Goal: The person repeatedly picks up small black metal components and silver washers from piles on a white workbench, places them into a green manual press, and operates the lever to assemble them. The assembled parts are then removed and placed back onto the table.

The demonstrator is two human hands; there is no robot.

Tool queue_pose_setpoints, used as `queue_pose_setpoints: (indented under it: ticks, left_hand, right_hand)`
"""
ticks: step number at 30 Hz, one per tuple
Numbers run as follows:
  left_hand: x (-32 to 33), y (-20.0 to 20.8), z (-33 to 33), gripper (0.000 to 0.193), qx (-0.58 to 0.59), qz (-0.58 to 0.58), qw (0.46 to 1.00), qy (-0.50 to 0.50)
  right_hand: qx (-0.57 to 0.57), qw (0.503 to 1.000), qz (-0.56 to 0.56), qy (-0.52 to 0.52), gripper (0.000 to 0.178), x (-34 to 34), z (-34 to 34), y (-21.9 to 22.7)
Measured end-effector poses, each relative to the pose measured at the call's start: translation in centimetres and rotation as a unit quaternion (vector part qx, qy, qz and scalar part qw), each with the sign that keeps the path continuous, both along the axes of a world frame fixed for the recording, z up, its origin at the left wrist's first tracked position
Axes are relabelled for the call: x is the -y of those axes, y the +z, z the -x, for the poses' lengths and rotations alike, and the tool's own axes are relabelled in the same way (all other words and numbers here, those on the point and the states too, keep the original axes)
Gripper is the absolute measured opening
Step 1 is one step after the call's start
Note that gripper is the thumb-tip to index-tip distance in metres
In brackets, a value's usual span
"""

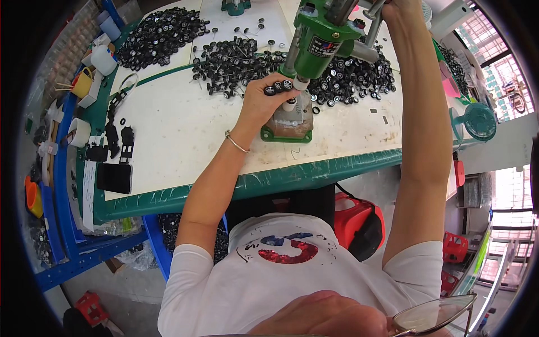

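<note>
a green-edged worktable (292, 178) stands over blue shelving (62, 185), with barred windows (494, 45) letting daylight in.

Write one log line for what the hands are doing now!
left hand: holds wheel axle under green press | right hand: grips press lever | table: loose wheels

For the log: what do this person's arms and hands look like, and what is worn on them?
Both arms are bare from the short sleeves of a white T-shirt down to the hands. The left hand has no glove; a thin silver-coloured bracelet circles its wrist. The right hand is also ungloved and partly cut off by the picture's top edge; nothing shows on that forearm.
</note>
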State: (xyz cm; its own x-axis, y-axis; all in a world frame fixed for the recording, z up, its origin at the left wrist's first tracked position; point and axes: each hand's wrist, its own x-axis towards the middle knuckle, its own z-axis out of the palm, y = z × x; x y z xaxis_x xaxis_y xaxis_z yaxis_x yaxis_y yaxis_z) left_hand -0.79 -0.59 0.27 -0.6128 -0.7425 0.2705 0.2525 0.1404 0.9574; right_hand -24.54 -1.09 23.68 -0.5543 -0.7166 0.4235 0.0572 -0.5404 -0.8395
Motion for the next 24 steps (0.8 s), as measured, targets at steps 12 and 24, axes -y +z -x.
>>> queue_pose_setpoints:
  ticks: [12, 24]
  left_hand:
    - [-0.1, -0.8, 0.0, 0.022, -0.007, 0.018, 1.0, 0.019]
    - [-0.6, -0.6, 0.0, 0.019, 0.01, 0.027, 0.999, 0.038]
  right_hand:
    - [-0.075, 0.986, 0.149, 0.03, 0.029, -7.3, -7.0, -0.2]
    - [-0.204, 0.93, 0.305, 0.017, 0.029, -10.8, -7.8, -3.4]
